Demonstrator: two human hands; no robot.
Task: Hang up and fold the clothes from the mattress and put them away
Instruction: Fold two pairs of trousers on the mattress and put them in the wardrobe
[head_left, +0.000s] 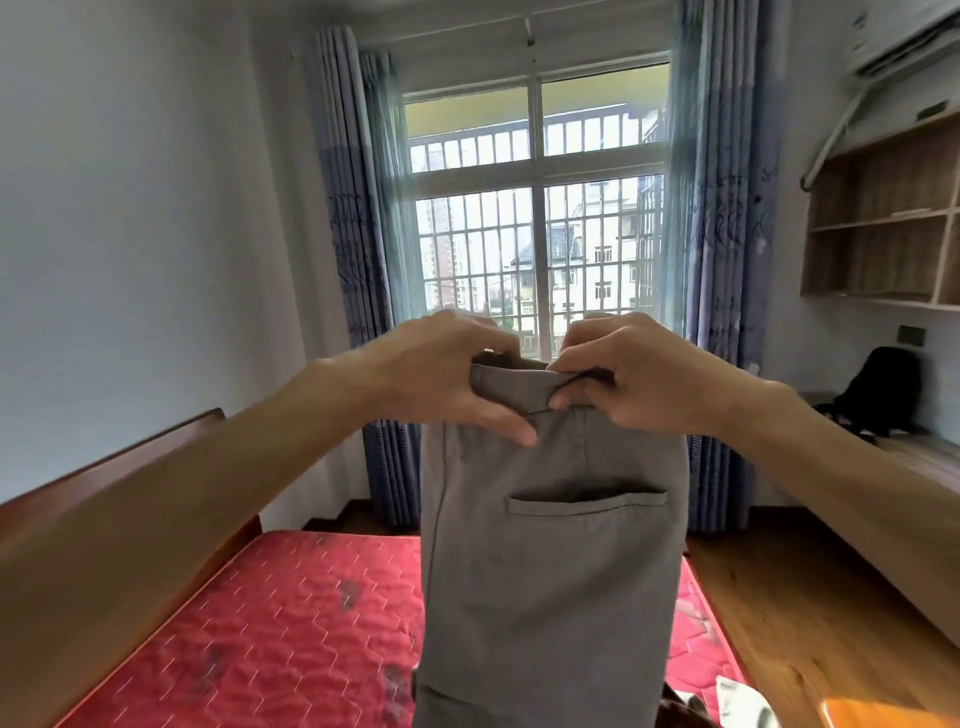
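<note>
Your red quilted mattress (291, 623) fills the view from 6 to 8 o'clock, bare across most of its top, with a patterned garment (737, 701) crumpled at its 5 o'clock corner. At the centre you hold the grey trousers (545, 571) up by the waistband, back pocket facing you, legs hanging down in front of the mattress. Your left hand (441, 374) pinches the waistband at 11 o'clock with fingers closed on the cloth, and your right hand (639, 379) grips it at 1 o'clock, fingers curled tight.

Trousers (550, 571) above the mattress (270, 634), window (535, 208) behind, shelves (883, 228) at right.
</note>
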